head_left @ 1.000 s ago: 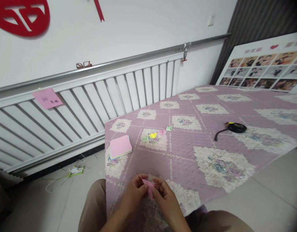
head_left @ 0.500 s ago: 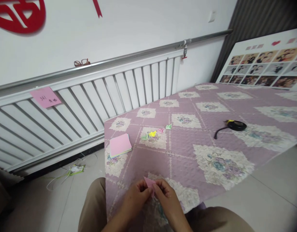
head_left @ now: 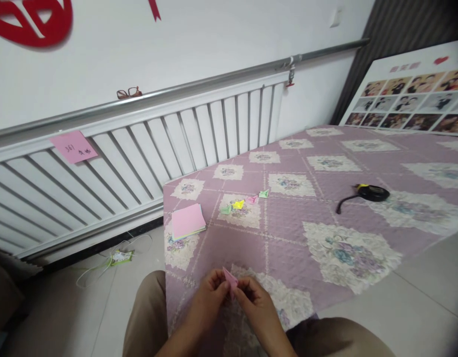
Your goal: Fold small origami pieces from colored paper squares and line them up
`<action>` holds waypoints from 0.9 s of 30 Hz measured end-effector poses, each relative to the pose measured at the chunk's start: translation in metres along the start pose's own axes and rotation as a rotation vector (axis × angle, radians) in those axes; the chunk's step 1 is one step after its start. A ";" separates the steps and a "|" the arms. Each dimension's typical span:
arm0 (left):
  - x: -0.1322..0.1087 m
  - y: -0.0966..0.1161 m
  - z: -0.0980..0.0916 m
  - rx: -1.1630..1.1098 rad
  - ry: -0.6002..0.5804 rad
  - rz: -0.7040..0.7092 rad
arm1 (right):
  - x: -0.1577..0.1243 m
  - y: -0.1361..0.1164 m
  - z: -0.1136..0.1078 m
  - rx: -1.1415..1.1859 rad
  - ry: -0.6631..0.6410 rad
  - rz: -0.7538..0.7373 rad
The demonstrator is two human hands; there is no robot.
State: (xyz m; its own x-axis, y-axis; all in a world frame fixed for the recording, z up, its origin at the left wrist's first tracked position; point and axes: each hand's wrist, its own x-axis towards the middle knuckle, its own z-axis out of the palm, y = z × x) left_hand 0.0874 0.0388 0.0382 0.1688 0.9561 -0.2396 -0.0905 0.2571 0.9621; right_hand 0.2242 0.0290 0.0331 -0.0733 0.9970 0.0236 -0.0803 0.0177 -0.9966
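A small folded piece of pink paper (head_left: 230, 280) is pinched between both hands, close to the near edge of the table. My left hand (head_left: 211, 292) grips its left side with thumb and fingers, and my right hand (head_left: 254, 298) closes on its right side. One pointed corner sticks up between the fingertips; the lower part is mostly covered. Farther up the cloth sit several small folded paper shapes in a row, among them a yellow one (head_left: 238, 204), a pink one (head_left: 252, 199) and a green one (head_left: 263, 194). A stack of square paper (head_left: 188, 221), pink on top, lies to their left.
The table wears a purple patterned tablecloth (head_left: 288, 233). A black tape measure (head_left: 373, 193) lies on the right. Behind stand a white radiator (head_left: 139, 158) with a pink note (head_left: 74, 147), glasses (head_left: 129, 92) on its pipe, and a photo board (head_left: 407, 94). Cables (head_left: 120, 255) lie on the floor.
The pink paper has turned slightly and looks narrower between my fingers. Both hands keep their pinch on it. The whole view has shifted a little.
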 end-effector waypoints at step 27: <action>-0.008 0.017 0.008 -0.014 -0.014 -0.091 | -0.001 0.014 0.003 0.552 -0.004 0.254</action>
State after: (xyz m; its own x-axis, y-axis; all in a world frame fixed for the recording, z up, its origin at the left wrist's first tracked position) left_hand 0.0920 0.0340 0.0572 0.1910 0.9267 -0.3235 -0.0879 0.3444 0.9347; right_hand 0.2198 0.0281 0.0192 -0.1615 0.9646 -0.2083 -0.5634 -0.2634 -0.7831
